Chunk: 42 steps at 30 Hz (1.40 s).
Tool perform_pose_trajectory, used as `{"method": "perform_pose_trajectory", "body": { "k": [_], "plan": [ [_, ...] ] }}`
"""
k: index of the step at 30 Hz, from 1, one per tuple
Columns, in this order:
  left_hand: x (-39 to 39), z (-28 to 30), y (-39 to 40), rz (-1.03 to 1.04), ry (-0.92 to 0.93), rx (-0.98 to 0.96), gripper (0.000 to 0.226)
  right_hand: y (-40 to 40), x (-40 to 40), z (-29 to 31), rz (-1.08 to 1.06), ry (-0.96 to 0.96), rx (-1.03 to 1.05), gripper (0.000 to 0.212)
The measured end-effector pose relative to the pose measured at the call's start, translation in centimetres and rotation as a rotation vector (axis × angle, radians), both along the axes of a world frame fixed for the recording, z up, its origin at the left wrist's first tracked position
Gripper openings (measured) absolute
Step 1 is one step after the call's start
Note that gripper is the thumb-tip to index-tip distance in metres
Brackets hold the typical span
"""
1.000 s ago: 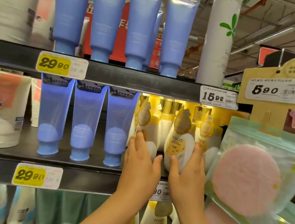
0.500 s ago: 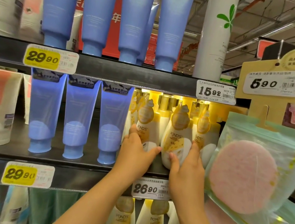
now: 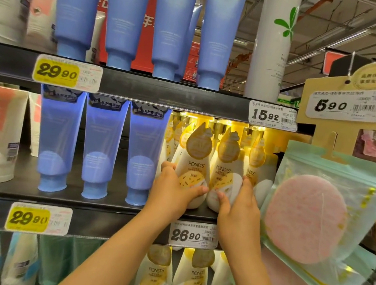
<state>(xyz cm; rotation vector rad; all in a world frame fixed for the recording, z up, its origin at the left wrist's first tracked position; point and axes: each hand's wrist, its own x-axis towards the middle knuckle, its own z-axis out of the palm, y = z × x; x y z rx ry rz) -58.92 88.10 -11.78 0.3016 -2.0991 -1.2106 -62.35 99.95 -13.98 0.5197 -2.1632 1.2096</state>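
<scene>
Several white and yellow POND'S bottles stand in rows on the middle shelf [image 3: 103, 205]. My left hand [image 3: 171, 192] grips the front left bottle [image 3: 195, 164], thumb across its front and fingers round its left side. Beside it, my right hand [image 3: 238, 210] holds the neighbouring front bottle [image 3: 226, 170], thumb on the front and fingers up its right side. Both bottles stand upright at the shelf's front edge, touching each other.
Three blue tubes [image 3: 101, 146] stand left of the bottles, more blue tubes [image 3: 166, 21] and a white spray can [image 3: 272, 46] on the shelf above. A bagged pink sponge [image 3: 305, 218] hangs close on the right. More POND'S bottles [image 3: 191, 277] fill the lower shelf.
Both hands have slid from the bottles' fronts round their sides and closed on them; the two front bottles now sit closer together at the shelf edge.
</scene>
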Motion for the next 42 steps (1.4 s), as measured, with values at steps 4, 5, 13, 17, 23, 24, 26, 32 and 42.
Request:
{"method": "perform_pose_trajectory", "body": {
  "k": [4,5,13,17,23,24,26,32,42],
  "plan": [
    [0.7,0.1,0.1,-0.034,0.008,0.002,0.054,-0.1,0.0,0.0,-0.002,-0.005,0.0,0.059],
    [1.0,0.2,0.0,-0.05,0.006,0.018,0.053,-0.2,0.0,0.0,-0.005,-0.007,0.001,0.058],
    [4.0,0.9,-0.3,-0.309,-0.015,0.29,0.02,-0.1,0.4,0.3,-0.054,0.041,-0.045,0.053],
    [6.2,0.3,-0.4,-0.352,0.012,0.312,0.037,0.3,2.1,1.0,-0.121,0.149,-0.135,0.041],
    [9.2,-3.6,-0.3,-0.335,0.053,0.281,0.045,-0.1,6.7,1.4,0.451,-0.15,-0.514,0.028],
    [9.7,-4.5,-0.5,-0.315,0.058,0.252,0.045,-0.4,7.3,1.0,0.526,-0.232,-0.557,0.035],
    [10.5,-6.0,-0.9,-0.275,0.072,0.162,0.046,-0.9,8.4,-0.3,0.577,-0.306,-0.57,0.043],
    [13.2,-9.2,-3.3,-0.147,0.174,-0.133,0.046,-2.8,11.3,-4.4,0.632,-0.455,-0.675,0.044],
    [19.7,-13.5,-8.3,-0.137,0.196,-0.158,0.061,-8.0,17.9,-8.8,0.783,-0.617,-0.934,0.024]
  ]
}}
